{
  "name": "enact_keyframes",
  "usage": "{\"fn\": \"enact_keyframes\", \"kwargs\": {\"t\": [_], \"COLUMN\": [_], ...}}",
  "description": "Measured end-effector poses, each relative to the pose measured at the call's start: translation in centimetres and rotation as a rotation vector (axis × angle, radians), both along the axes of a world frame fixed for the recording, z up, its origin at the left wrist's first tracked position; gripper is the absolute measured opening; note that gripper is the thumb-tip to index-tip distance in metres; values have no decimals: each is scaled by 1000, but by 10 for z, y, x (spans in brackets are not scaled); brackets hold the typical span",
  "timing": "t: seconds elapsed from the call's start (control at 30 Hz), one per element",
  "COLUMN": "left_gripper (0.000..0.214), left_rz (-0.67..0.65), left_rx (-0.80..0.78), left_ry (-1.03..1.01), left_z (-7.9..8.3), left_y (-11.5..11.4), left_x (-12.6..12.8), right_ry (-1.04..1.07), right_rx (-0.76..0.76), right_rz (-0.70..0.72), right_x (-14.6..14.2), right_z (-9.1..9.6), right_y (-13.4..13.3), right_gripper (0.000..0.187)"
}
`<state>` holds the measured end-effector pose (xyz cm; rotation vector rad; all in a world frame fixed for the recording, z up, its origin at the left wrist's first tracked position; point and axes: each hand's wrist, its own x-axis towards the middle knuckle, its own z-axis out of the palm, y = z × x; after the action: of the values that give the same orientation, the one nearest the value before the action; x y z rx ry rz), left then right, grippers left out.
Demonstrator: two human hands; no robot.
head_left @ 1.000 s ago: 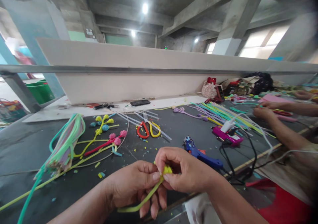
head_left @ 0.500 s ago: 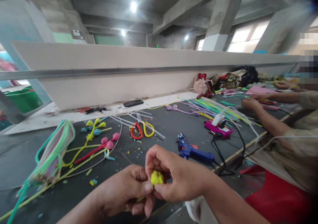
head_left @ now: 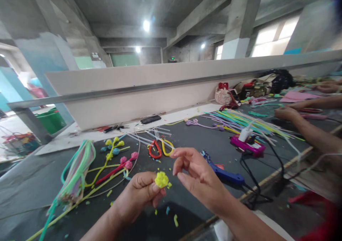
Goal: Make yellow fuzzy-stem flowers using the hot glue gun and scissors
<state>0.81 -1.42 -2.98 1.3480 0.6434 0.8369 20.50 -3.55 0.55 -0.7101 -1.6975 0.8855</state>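
Observation:
Pinched between the thumb and fingers of my left hand (head_left: 140, 194) is a small yellow pipe-cleaner flower (head_left: 161, 179), its fuzzy bumpy head facing up. My right hand (head_left: 197, 175) hovers just right of it, fingers apart and holding nothing. Beyond my hands lie scissors (head_left: 155, 150) with one red and one yellow handle loop. A blue glue gun (head_left: 227, 173) rests partly behind my right hand. To the left are pink pompom flowers (head_left: 128, 160) on a red stem and a yellow stem (head_left: 108, 157) with yellow and blue buds.
A bundle of pastel pipe cleaners (head_left: 80, 169) lies at left, more loose ones (head_left: 248, 125) at right. A magenta power strip (head_left: 247, 146) with black cables sits near the table edge. A phone (head_left: 151, 119) lies by the white partition (head_left: 139, 109). A co-worker's hand (head_left: 287, 113) is at far right.
My right hand has let go of the yellow flower and moved up and right, its fingers opening. My left hand keeps hold of the flower. The view has shifted slightly.

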Motion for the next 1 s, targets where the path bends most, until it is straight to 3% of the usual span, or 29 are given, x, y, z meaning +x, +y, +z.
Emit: {"fn": "enact_keyframes", "kwargs": {"t": [0.07, 0.17, 0.3, 0.37, 0.47, 0.57, 0.63, 0.8, 1.0], "left_gripper": [36, 35, 34, 35, 34, 33, 29, 26, 20], "left_rz": [76, 132, 221, 243, 273, 367, 386, 395, 435], "left_rx": [72, 188, 424, 466, 288, -38, -155, -169, -136], "left_ry": [8, 59, 214, 247, 146, -166, -323, -511, -515], "left_z": [1, 7, 20, 23, 21, 17, 17, 24, 43], "left_y": [0, -2, -6, -6, -2, 7, 13, 32, 50], "left_x": [-1, 0, 0, 0, 1, 1, -3, -25, -50], "right_ry": [-42, -134, -157, -156, -166, -219, -325, -565, -656], "right_rx": [157, 312, 347, 333, 264, 164, 113, 112, 47], "right_rz": [-166, -228, -226, -217, -255, -386, -391, -244, -426], "right_x": [-3, -8, -12, -13, -13, -14, -18, -26, -18], "right_z": [-5, -9, -11, -13, -17, -25, -32, -48, -49], "right_y": [-2, -6, -10, -8, 0, 8, 12, 14, 52], "right_gripper": [15, 13, 15, 13, 8, 8, 10, 18, 24]}}
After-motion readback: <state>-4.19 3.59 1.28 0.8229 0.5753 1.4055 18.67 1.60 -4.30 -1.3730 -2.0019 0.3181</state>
